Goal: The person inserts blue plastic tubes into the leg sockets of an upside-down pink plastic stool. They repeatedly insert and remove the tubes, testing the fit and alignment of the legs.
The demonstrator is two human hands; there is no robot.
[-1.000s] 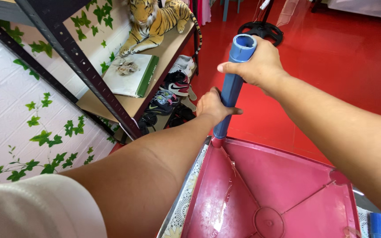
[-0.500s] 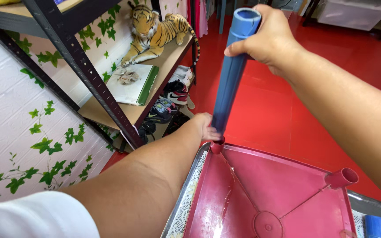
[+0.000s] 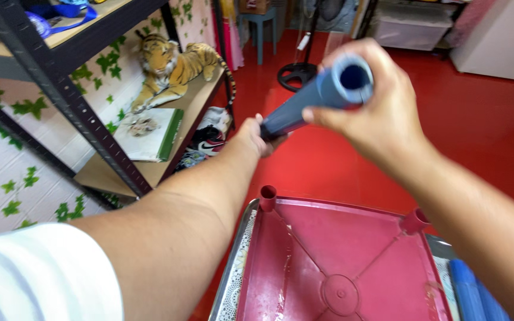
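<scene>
Head view: above a glossy red floor (image 3: 489,113) and beside a metal shelf rack (image 3: 78,113) bearing a toy tiger (image 3: 171,68), both hands grip a blue tube (image 3: 319,98), tilted in mid-air. The right hand (image 3: 367,110) is closed around its open upper end, the left hand (image 3: 256,135) around its lower end. Half a second earlier the tube stood upright in the corner socket (image 3: 268,196) of the upturned pink plastic seat (image 3: 340,261); now it is lifted clear. Open floor lies ahead.
</scene>
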